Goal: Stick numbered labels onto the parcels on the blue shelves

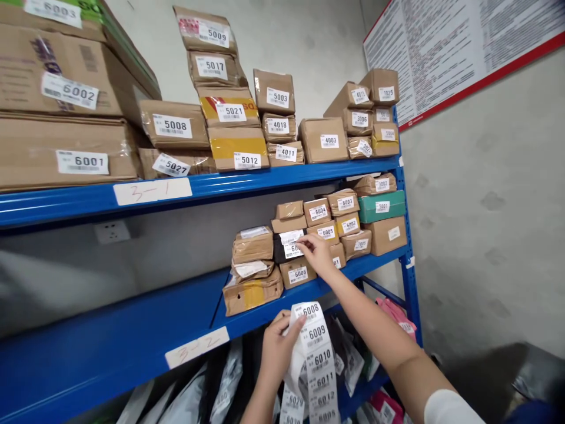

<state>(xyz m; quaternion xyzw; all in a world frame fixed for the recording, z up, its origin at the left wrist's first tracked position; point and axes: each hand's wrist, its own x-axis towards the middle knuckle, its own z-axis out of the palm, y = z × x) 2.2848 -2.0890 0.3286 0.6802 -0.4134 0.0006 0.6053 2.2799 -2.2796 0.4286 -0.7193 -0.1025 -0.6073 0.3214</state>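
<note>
My left hand (pixel 278 344) is closed on a long strip of white number labels (pixel 314 359) that reads 6008 down to 6012 and hangs in front of the lower shelf. My right hand (pixel 316 252) reaches up to the middle shelf, its fingertips pinched on a small white label (pixel 292 249) against a black parcel (pixel 282 247). Brown parcels surround it: one marked 6006 (pixel 298 272) just below, one marked 6005 (pixel 325 232) to the right.
Blue steel shelving (pixel 265 179) runs along a grey wall. The top shelf holds cardboard boxes numbered 5012 (pixel 238 148), 6001 (pixel 66 152) and others. A green box (pixel 382 206) sits at the middle shelf's right end. Plastic mailer bags (pixel 229 383) fill the bottom shelf. A red-framed notice board (pixel 454 47) hangs at the right.
</note>
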